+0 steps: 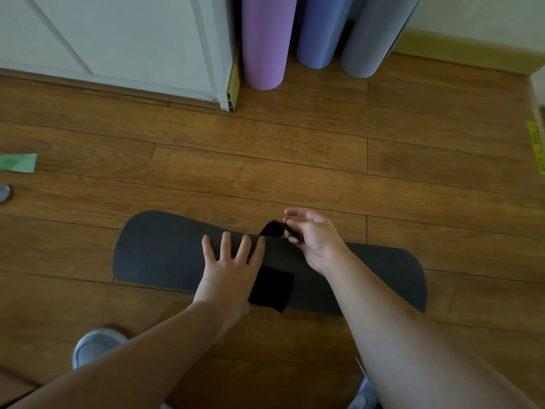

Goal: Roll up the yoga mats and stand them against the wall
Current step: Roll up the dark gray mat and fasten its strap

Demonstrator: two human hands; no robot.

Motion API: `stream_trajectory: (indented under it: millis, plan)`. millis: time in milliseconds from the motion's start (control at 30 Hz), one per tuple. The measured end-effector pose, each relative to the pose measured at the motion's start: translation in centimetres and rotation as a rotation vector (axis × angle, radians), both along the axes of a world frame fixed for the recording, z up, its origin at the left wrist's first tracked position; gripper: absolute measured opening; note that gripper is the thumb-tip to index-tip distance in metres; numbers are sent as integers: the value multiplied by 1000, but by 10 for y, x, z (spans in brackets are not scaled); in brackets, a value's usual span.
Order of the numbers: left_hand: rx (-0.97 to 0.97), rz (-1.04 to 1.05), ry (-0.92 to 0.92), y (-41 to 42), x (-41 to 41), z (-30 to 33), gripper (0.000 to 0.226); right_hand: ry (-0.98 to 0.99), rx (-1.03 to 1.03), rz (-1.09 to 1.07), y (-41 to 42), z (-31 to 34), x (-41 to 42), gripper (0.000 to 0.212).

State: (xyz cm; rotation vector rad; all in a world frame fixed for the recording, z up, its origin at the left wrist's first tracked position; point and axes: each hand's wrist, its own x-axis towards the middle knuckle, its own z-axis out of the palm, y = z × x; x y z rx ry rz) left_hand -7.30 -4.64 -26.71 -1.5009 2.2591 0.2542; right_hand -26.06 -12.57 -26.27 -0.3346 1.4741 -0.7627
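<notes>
While the left hand [233,265] presses spread fingers on the rolled dark grey yoga mat [165,252], the right hand [309,234], at two o'clock, pinches the black strap [272,286]; a slip could let it unroll.

Four rolled yoga mats are showing: one dark grey mat [165,249] lying under the grip, and three standing well beyond it, a purple mat [267,39], a blue mat [323,31] and a grey mat [374,33]. One black strap [272,287] is wrapping the gripped mat, with two hands working there, the left hand [228,265] and the right hand [312,236]. Two grey shoes are showing nearer than the grip, one shoe [95,345] on the left and another shoe [364,394] on the right.
</notes>
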Motion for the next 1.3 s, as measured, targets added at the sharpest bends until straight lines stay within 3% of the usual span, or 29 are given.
stream_trajectory:
  millis: [200, 300, 433, 500, 567, 700, 867, 1067, 1300]
  plan:
    - [53, -5, -62, -18, -9, 11, 130, -130, 59, 50, 4, 13, 2, 25]
    - [78, -12, -57, -26, -8, 11, 128, -14, 119, 175, 2, 27, 3, 23]
    - [98, -14, -54, -30, -7, 10, 134, 357, 237, 356, -3, 42, 2, 23]
    - [106, -3, -47, -29, -6, 8, 134, 387, 295, 431, -5, 52, 2, 30]
    - [111, 12, -40, -28, -7, 7, 135, 314, 355, 462, -4, 63, 5, 17]
    - [149, 34, -64, -35, -9, 8, 137, 75, 429, 374, 10, 76, 10, 7]
    - [176, 50, -12, -42, -9, 6, 134, -51, 366, 141, 8, 100, 14, 18]
    - [257, 43, 2, -54, -8, 15, 128, 17, 346, 150, 28, 112, 25, 2]
    - [509, 46, 6, -100, -7, 29, 108, 147, 275, 206, 87, 61, 38, 15]
